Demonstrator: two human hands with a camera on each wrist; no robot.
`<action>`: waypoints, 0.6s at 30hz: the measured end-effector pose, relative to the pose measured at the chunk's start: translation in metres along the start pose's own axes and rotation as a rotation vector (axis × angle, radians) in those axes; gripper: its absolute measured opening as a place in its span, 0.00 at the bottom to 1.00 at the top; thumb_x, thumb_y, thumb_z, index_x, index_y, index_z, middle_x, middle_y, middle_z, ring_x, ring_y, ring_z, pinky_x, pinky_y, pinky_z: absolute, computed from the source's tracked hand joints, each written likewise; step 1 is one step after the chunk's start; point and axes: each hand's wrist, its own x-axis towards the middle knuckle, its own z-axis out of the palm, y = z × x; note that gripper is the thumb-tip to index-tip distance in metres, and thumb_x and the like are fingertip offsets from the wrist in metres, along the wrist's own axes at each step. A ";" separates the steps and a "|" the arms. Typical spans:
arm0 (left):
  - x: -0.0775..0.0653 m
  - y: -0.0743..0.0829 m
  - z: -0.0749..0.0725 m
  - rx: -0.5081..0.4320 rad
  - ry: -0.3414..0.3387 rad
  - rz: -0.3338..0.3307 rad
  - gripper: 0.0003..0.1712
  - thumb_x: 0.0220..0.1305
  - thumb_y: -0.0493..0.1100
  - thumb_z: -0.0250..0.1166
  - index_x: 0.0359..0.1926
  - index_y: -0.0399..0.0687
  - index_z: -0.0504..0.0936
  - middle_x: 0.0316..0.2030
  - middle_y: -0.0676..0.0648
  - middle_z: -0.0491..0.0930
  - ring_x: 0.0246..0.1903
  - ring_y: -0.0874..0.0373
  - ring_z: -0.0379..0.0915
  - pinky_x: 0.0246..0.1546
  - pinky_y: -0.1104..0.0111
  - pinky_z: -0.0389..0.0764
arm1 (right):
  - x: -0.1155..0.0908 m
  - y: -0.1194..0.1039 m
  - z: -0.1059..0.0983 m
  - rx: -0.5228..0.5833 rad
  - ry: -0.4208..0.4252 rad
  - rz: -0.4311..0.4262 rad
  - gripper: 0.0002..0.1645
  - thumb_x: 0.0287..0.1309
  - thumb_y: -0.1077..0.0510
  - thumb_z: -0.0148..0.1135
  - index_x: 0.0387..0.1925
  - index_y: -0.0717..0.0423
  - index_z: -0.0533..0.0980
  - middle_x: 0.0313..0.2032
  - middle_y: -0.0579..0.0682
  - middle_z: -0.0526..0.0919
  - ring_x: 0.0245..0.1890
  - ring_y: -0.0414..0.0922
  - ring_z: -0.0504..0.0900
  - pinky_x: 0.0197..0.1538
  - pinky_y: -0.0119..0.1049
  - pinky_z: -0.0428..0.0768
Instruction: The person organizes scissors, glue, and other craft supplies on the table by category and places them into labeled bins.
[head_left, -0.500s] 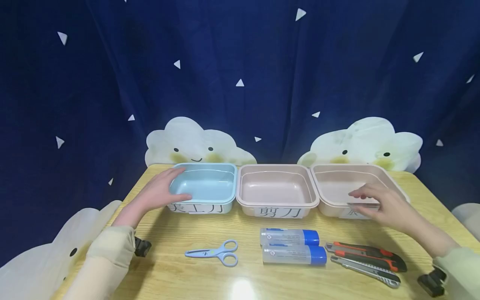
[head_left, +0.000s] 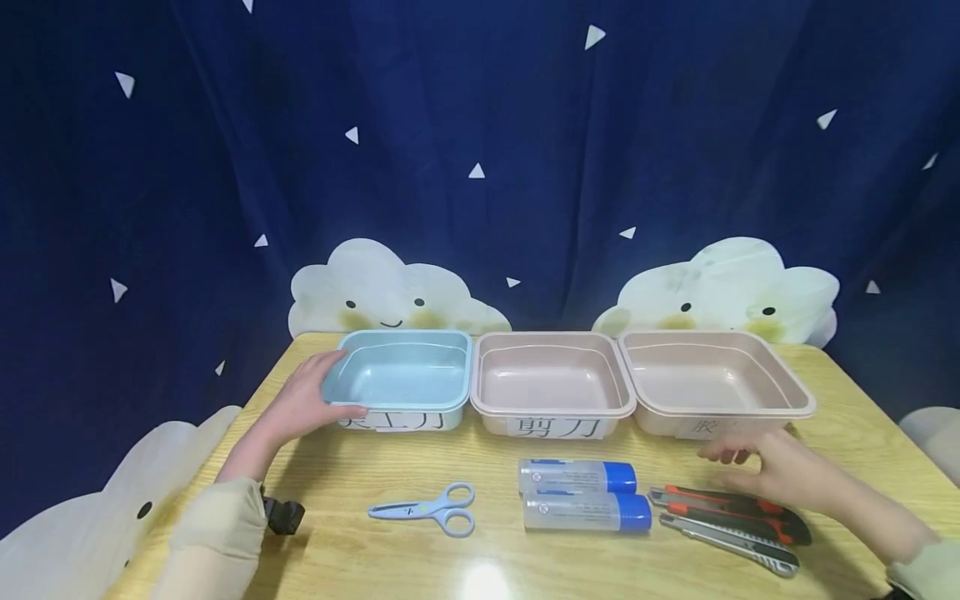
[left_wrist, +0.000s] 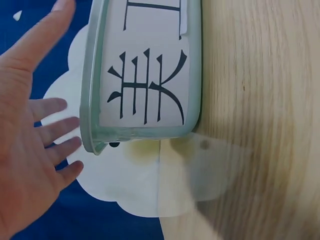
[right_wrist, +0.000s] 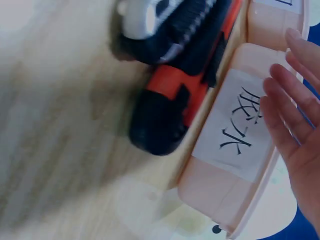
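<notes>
My left hand (head_left: 303, 402) is at the left end of the blue bin (head_left: 405, 372), fingers spread and thumb near its front rim. In the left wrist view that hand holds nothing. My right hand (head_left: 772, 468) hovers in front of the right pink bin (head_left: 720, 375), just above the utility knives, with loosely bent fingers and nothing in them. Below it lie box cutters with orange-and-black handles (head_left: 787, 523) and a grey one (head_left: 731, 546). Two clear glue bottles with blue caps (head_left: 633, 512) lie left of the knives. Blue scissors (head_left: 429, 507) lie further left.
A middle pink bin (head_left: 555, 375) stands between the other two bins. Each bin has a paper label with Chinese characters on its front. Behind the wooden table (head_left: 345, 567) hangs a dark blue curtain (head_left: 420, 167) with white triangles and clouds.
My right hand has moved from over the right bin's front rim down toward the knives. My left hand has shifted slightly left, away from the blue bin's inside.
</notes>
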 end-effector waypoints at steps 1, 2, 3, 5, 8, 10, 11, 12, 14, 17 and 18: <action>-0.001 -0.001 0.001 -0.006 0.002 -0.006 0.60 0.37 0.65 0.71 0.66 0.40 0.56 0.62 0.34 0.58 0.61 0.38 0.53 0.56 0.42 0.59 | -0.002 0.001 0.002 0.012 -0.025 -0.001 0.17 0.35 0.56 0.74 0.34 0.48 0.80 0.29 0.36 0.81 0.27 0.29 0.74 0.27 0.24 0.73; -0.002 -0.002 0.002 -0.017 0.004 -0.013 0.61 0.37 0.64 0.72 0.66 0.39 0.56 0.62 0.34 0.58 0.60 0.38 0.54 0.56 0.42 0.59 | -0.003 0.002 0.003 0.027 -0.056 0.008 0.18 0.37 0.54 0.74 0.34 0.50 0.80 0.29 0.37 0.81 0.27 0.30 0.75 0.27 0.25 0.74; -0.003 -0.003 0.003 -0.028 0.006 -0.018 0.61 0.37 0.63 0.72 0.66 0.39 0.56 0.62 0.34 0.58 0.60 0.38 0.54 0.55 0.42 0.60 | -0.005 0.002 0.003 0.040 -0.090 0.025 0.18 0.38 0.52 0.73 0.35 0.50 0.80 0.30 0.37 0.81 0.28 0.30 0.75 0.27 0.26 0.74; -0.005 -0.004 0.004 -0.058 0.003 -0.039 0.61 0.37 0.61 0.73 0.67 0.38 0.54 0.63 0.33 0.56 0.59 0.38 0.55 0.55 0.43 0.60 | -0.008 0.004 0.005 0.068 -0.164 0.072 0.20 0.40 0.47 0.72 0.37 0.50 0.79 0.31 0.37 0.81 0.29 0.30 0.75 0.27 0.28 0.75; -0.008 -0.006 0.007 -0.113 -0.004 -0.074 0.61 0.38 0.59 0.74 0.68 0.39 0.52 0.64 0.33 0.53 0.59 0.37 0.55 0.55 0.42 0.61 | -0.010 0.005 0.007 0.110 -0.256 0.143 0.23 0.41 0.43 0.70 0.39 0.50 0.78 0.33 0.38 0.81 0.31 0.30 0.75 0.28 0.29 0.76; -0.009 -0.008 0.008 -0.141 -0.009 -0.095 0.62 0.39 0.58 0.74 0.68 0.39 0.50 0.64 0.33 0.51 0.59 0.37 0.55 0.55 0.42 0.61 | -0.012 0.006 0.009 0.137 -0.278 0.152 0.24 0.41 0.43 0.70 0.39 0.51 0.78 0.34 0.39 0.82 0.32 0.30 0.76 0.28 0.29 0.77; -0.009 -0.008 0.009 -0.151 -0.007 -0.099 0.62 0.39 0.58 0.74 0.68 0.40 0.50 0.64 0.33 0.51 0.59 0.37 0.55 0.55 0.42 0.61 | -0.012 0.007 0.011 0.154 -0.286 0.152 0.24 0.40 0.44 0.70 0.39 0.51 0.78 0.34 0.40 0.82 0.32 0.30 0.77 0.28 0.29 0.78; -0.009 -0.009 0.010 -0.160 -0.005 -0.105 0.62 0.39 0.58 0.74 0.69 0.40 0.50 0.64 0.33 0.50 0.59 0.37 0.55 0.55 0.42 0.60 | -0.013 0.007 0.012 0.161 -0.285 0.143 0.24 0.40 0.44 0.70 0.39 0.51 0.78 0.34 0.40 0.82 0.32 0.30 0.77 0.28 0.29 0.78; -0.008 -0.011 0.012 -0.174 -0.002 -0.116 0.63 0.39 0.59 0.73 0.69 0.40 0.48 0.65 0.33 0.50 0.60 0.37 0.54 0.56 0.41 0.60 | -0.014 0.009 0.013 0.170 -0.277 0.124 0.23 0.40 0.45 0.71 0.38 0.52 0.79 0.34 0.39 0.81 0.32 0.29 0.77 0.28 0.29 0.77; -0.009 -0.014 0.015 -0.190 -0.002 -0.145 0.65 0.39 0.61 0.73 0.70 0.40 0.46 0.65 0.33 0.48 0.61 0.36 0.52 0.56 0.41 0.59 | -0.016 0.010 0.014 0.168 -0.267 0.106 0.21 0.41 0.46 0.71 0.37 0.51 0.79 0.33 0.37 0.80 0.31 0.28 0.76 0.27 0.28 0.76; -0.009 -0.014 0.016 -0.196 -0.001 -0.157 0.65 0.39 0.61 0.72 0.70 0.40 0.45 0.65 0.33 0.48 0.61 0.36 0.52 0.57 0.41 0.59 | -0.016 0.010 0.014 0.166 -0.261 0.099 0.20 0.41 0.46 0.71 0.37 0.50 0.79 0.33 0.37 0.80 0.31 0.28 0.75 0.27 0.28 0.76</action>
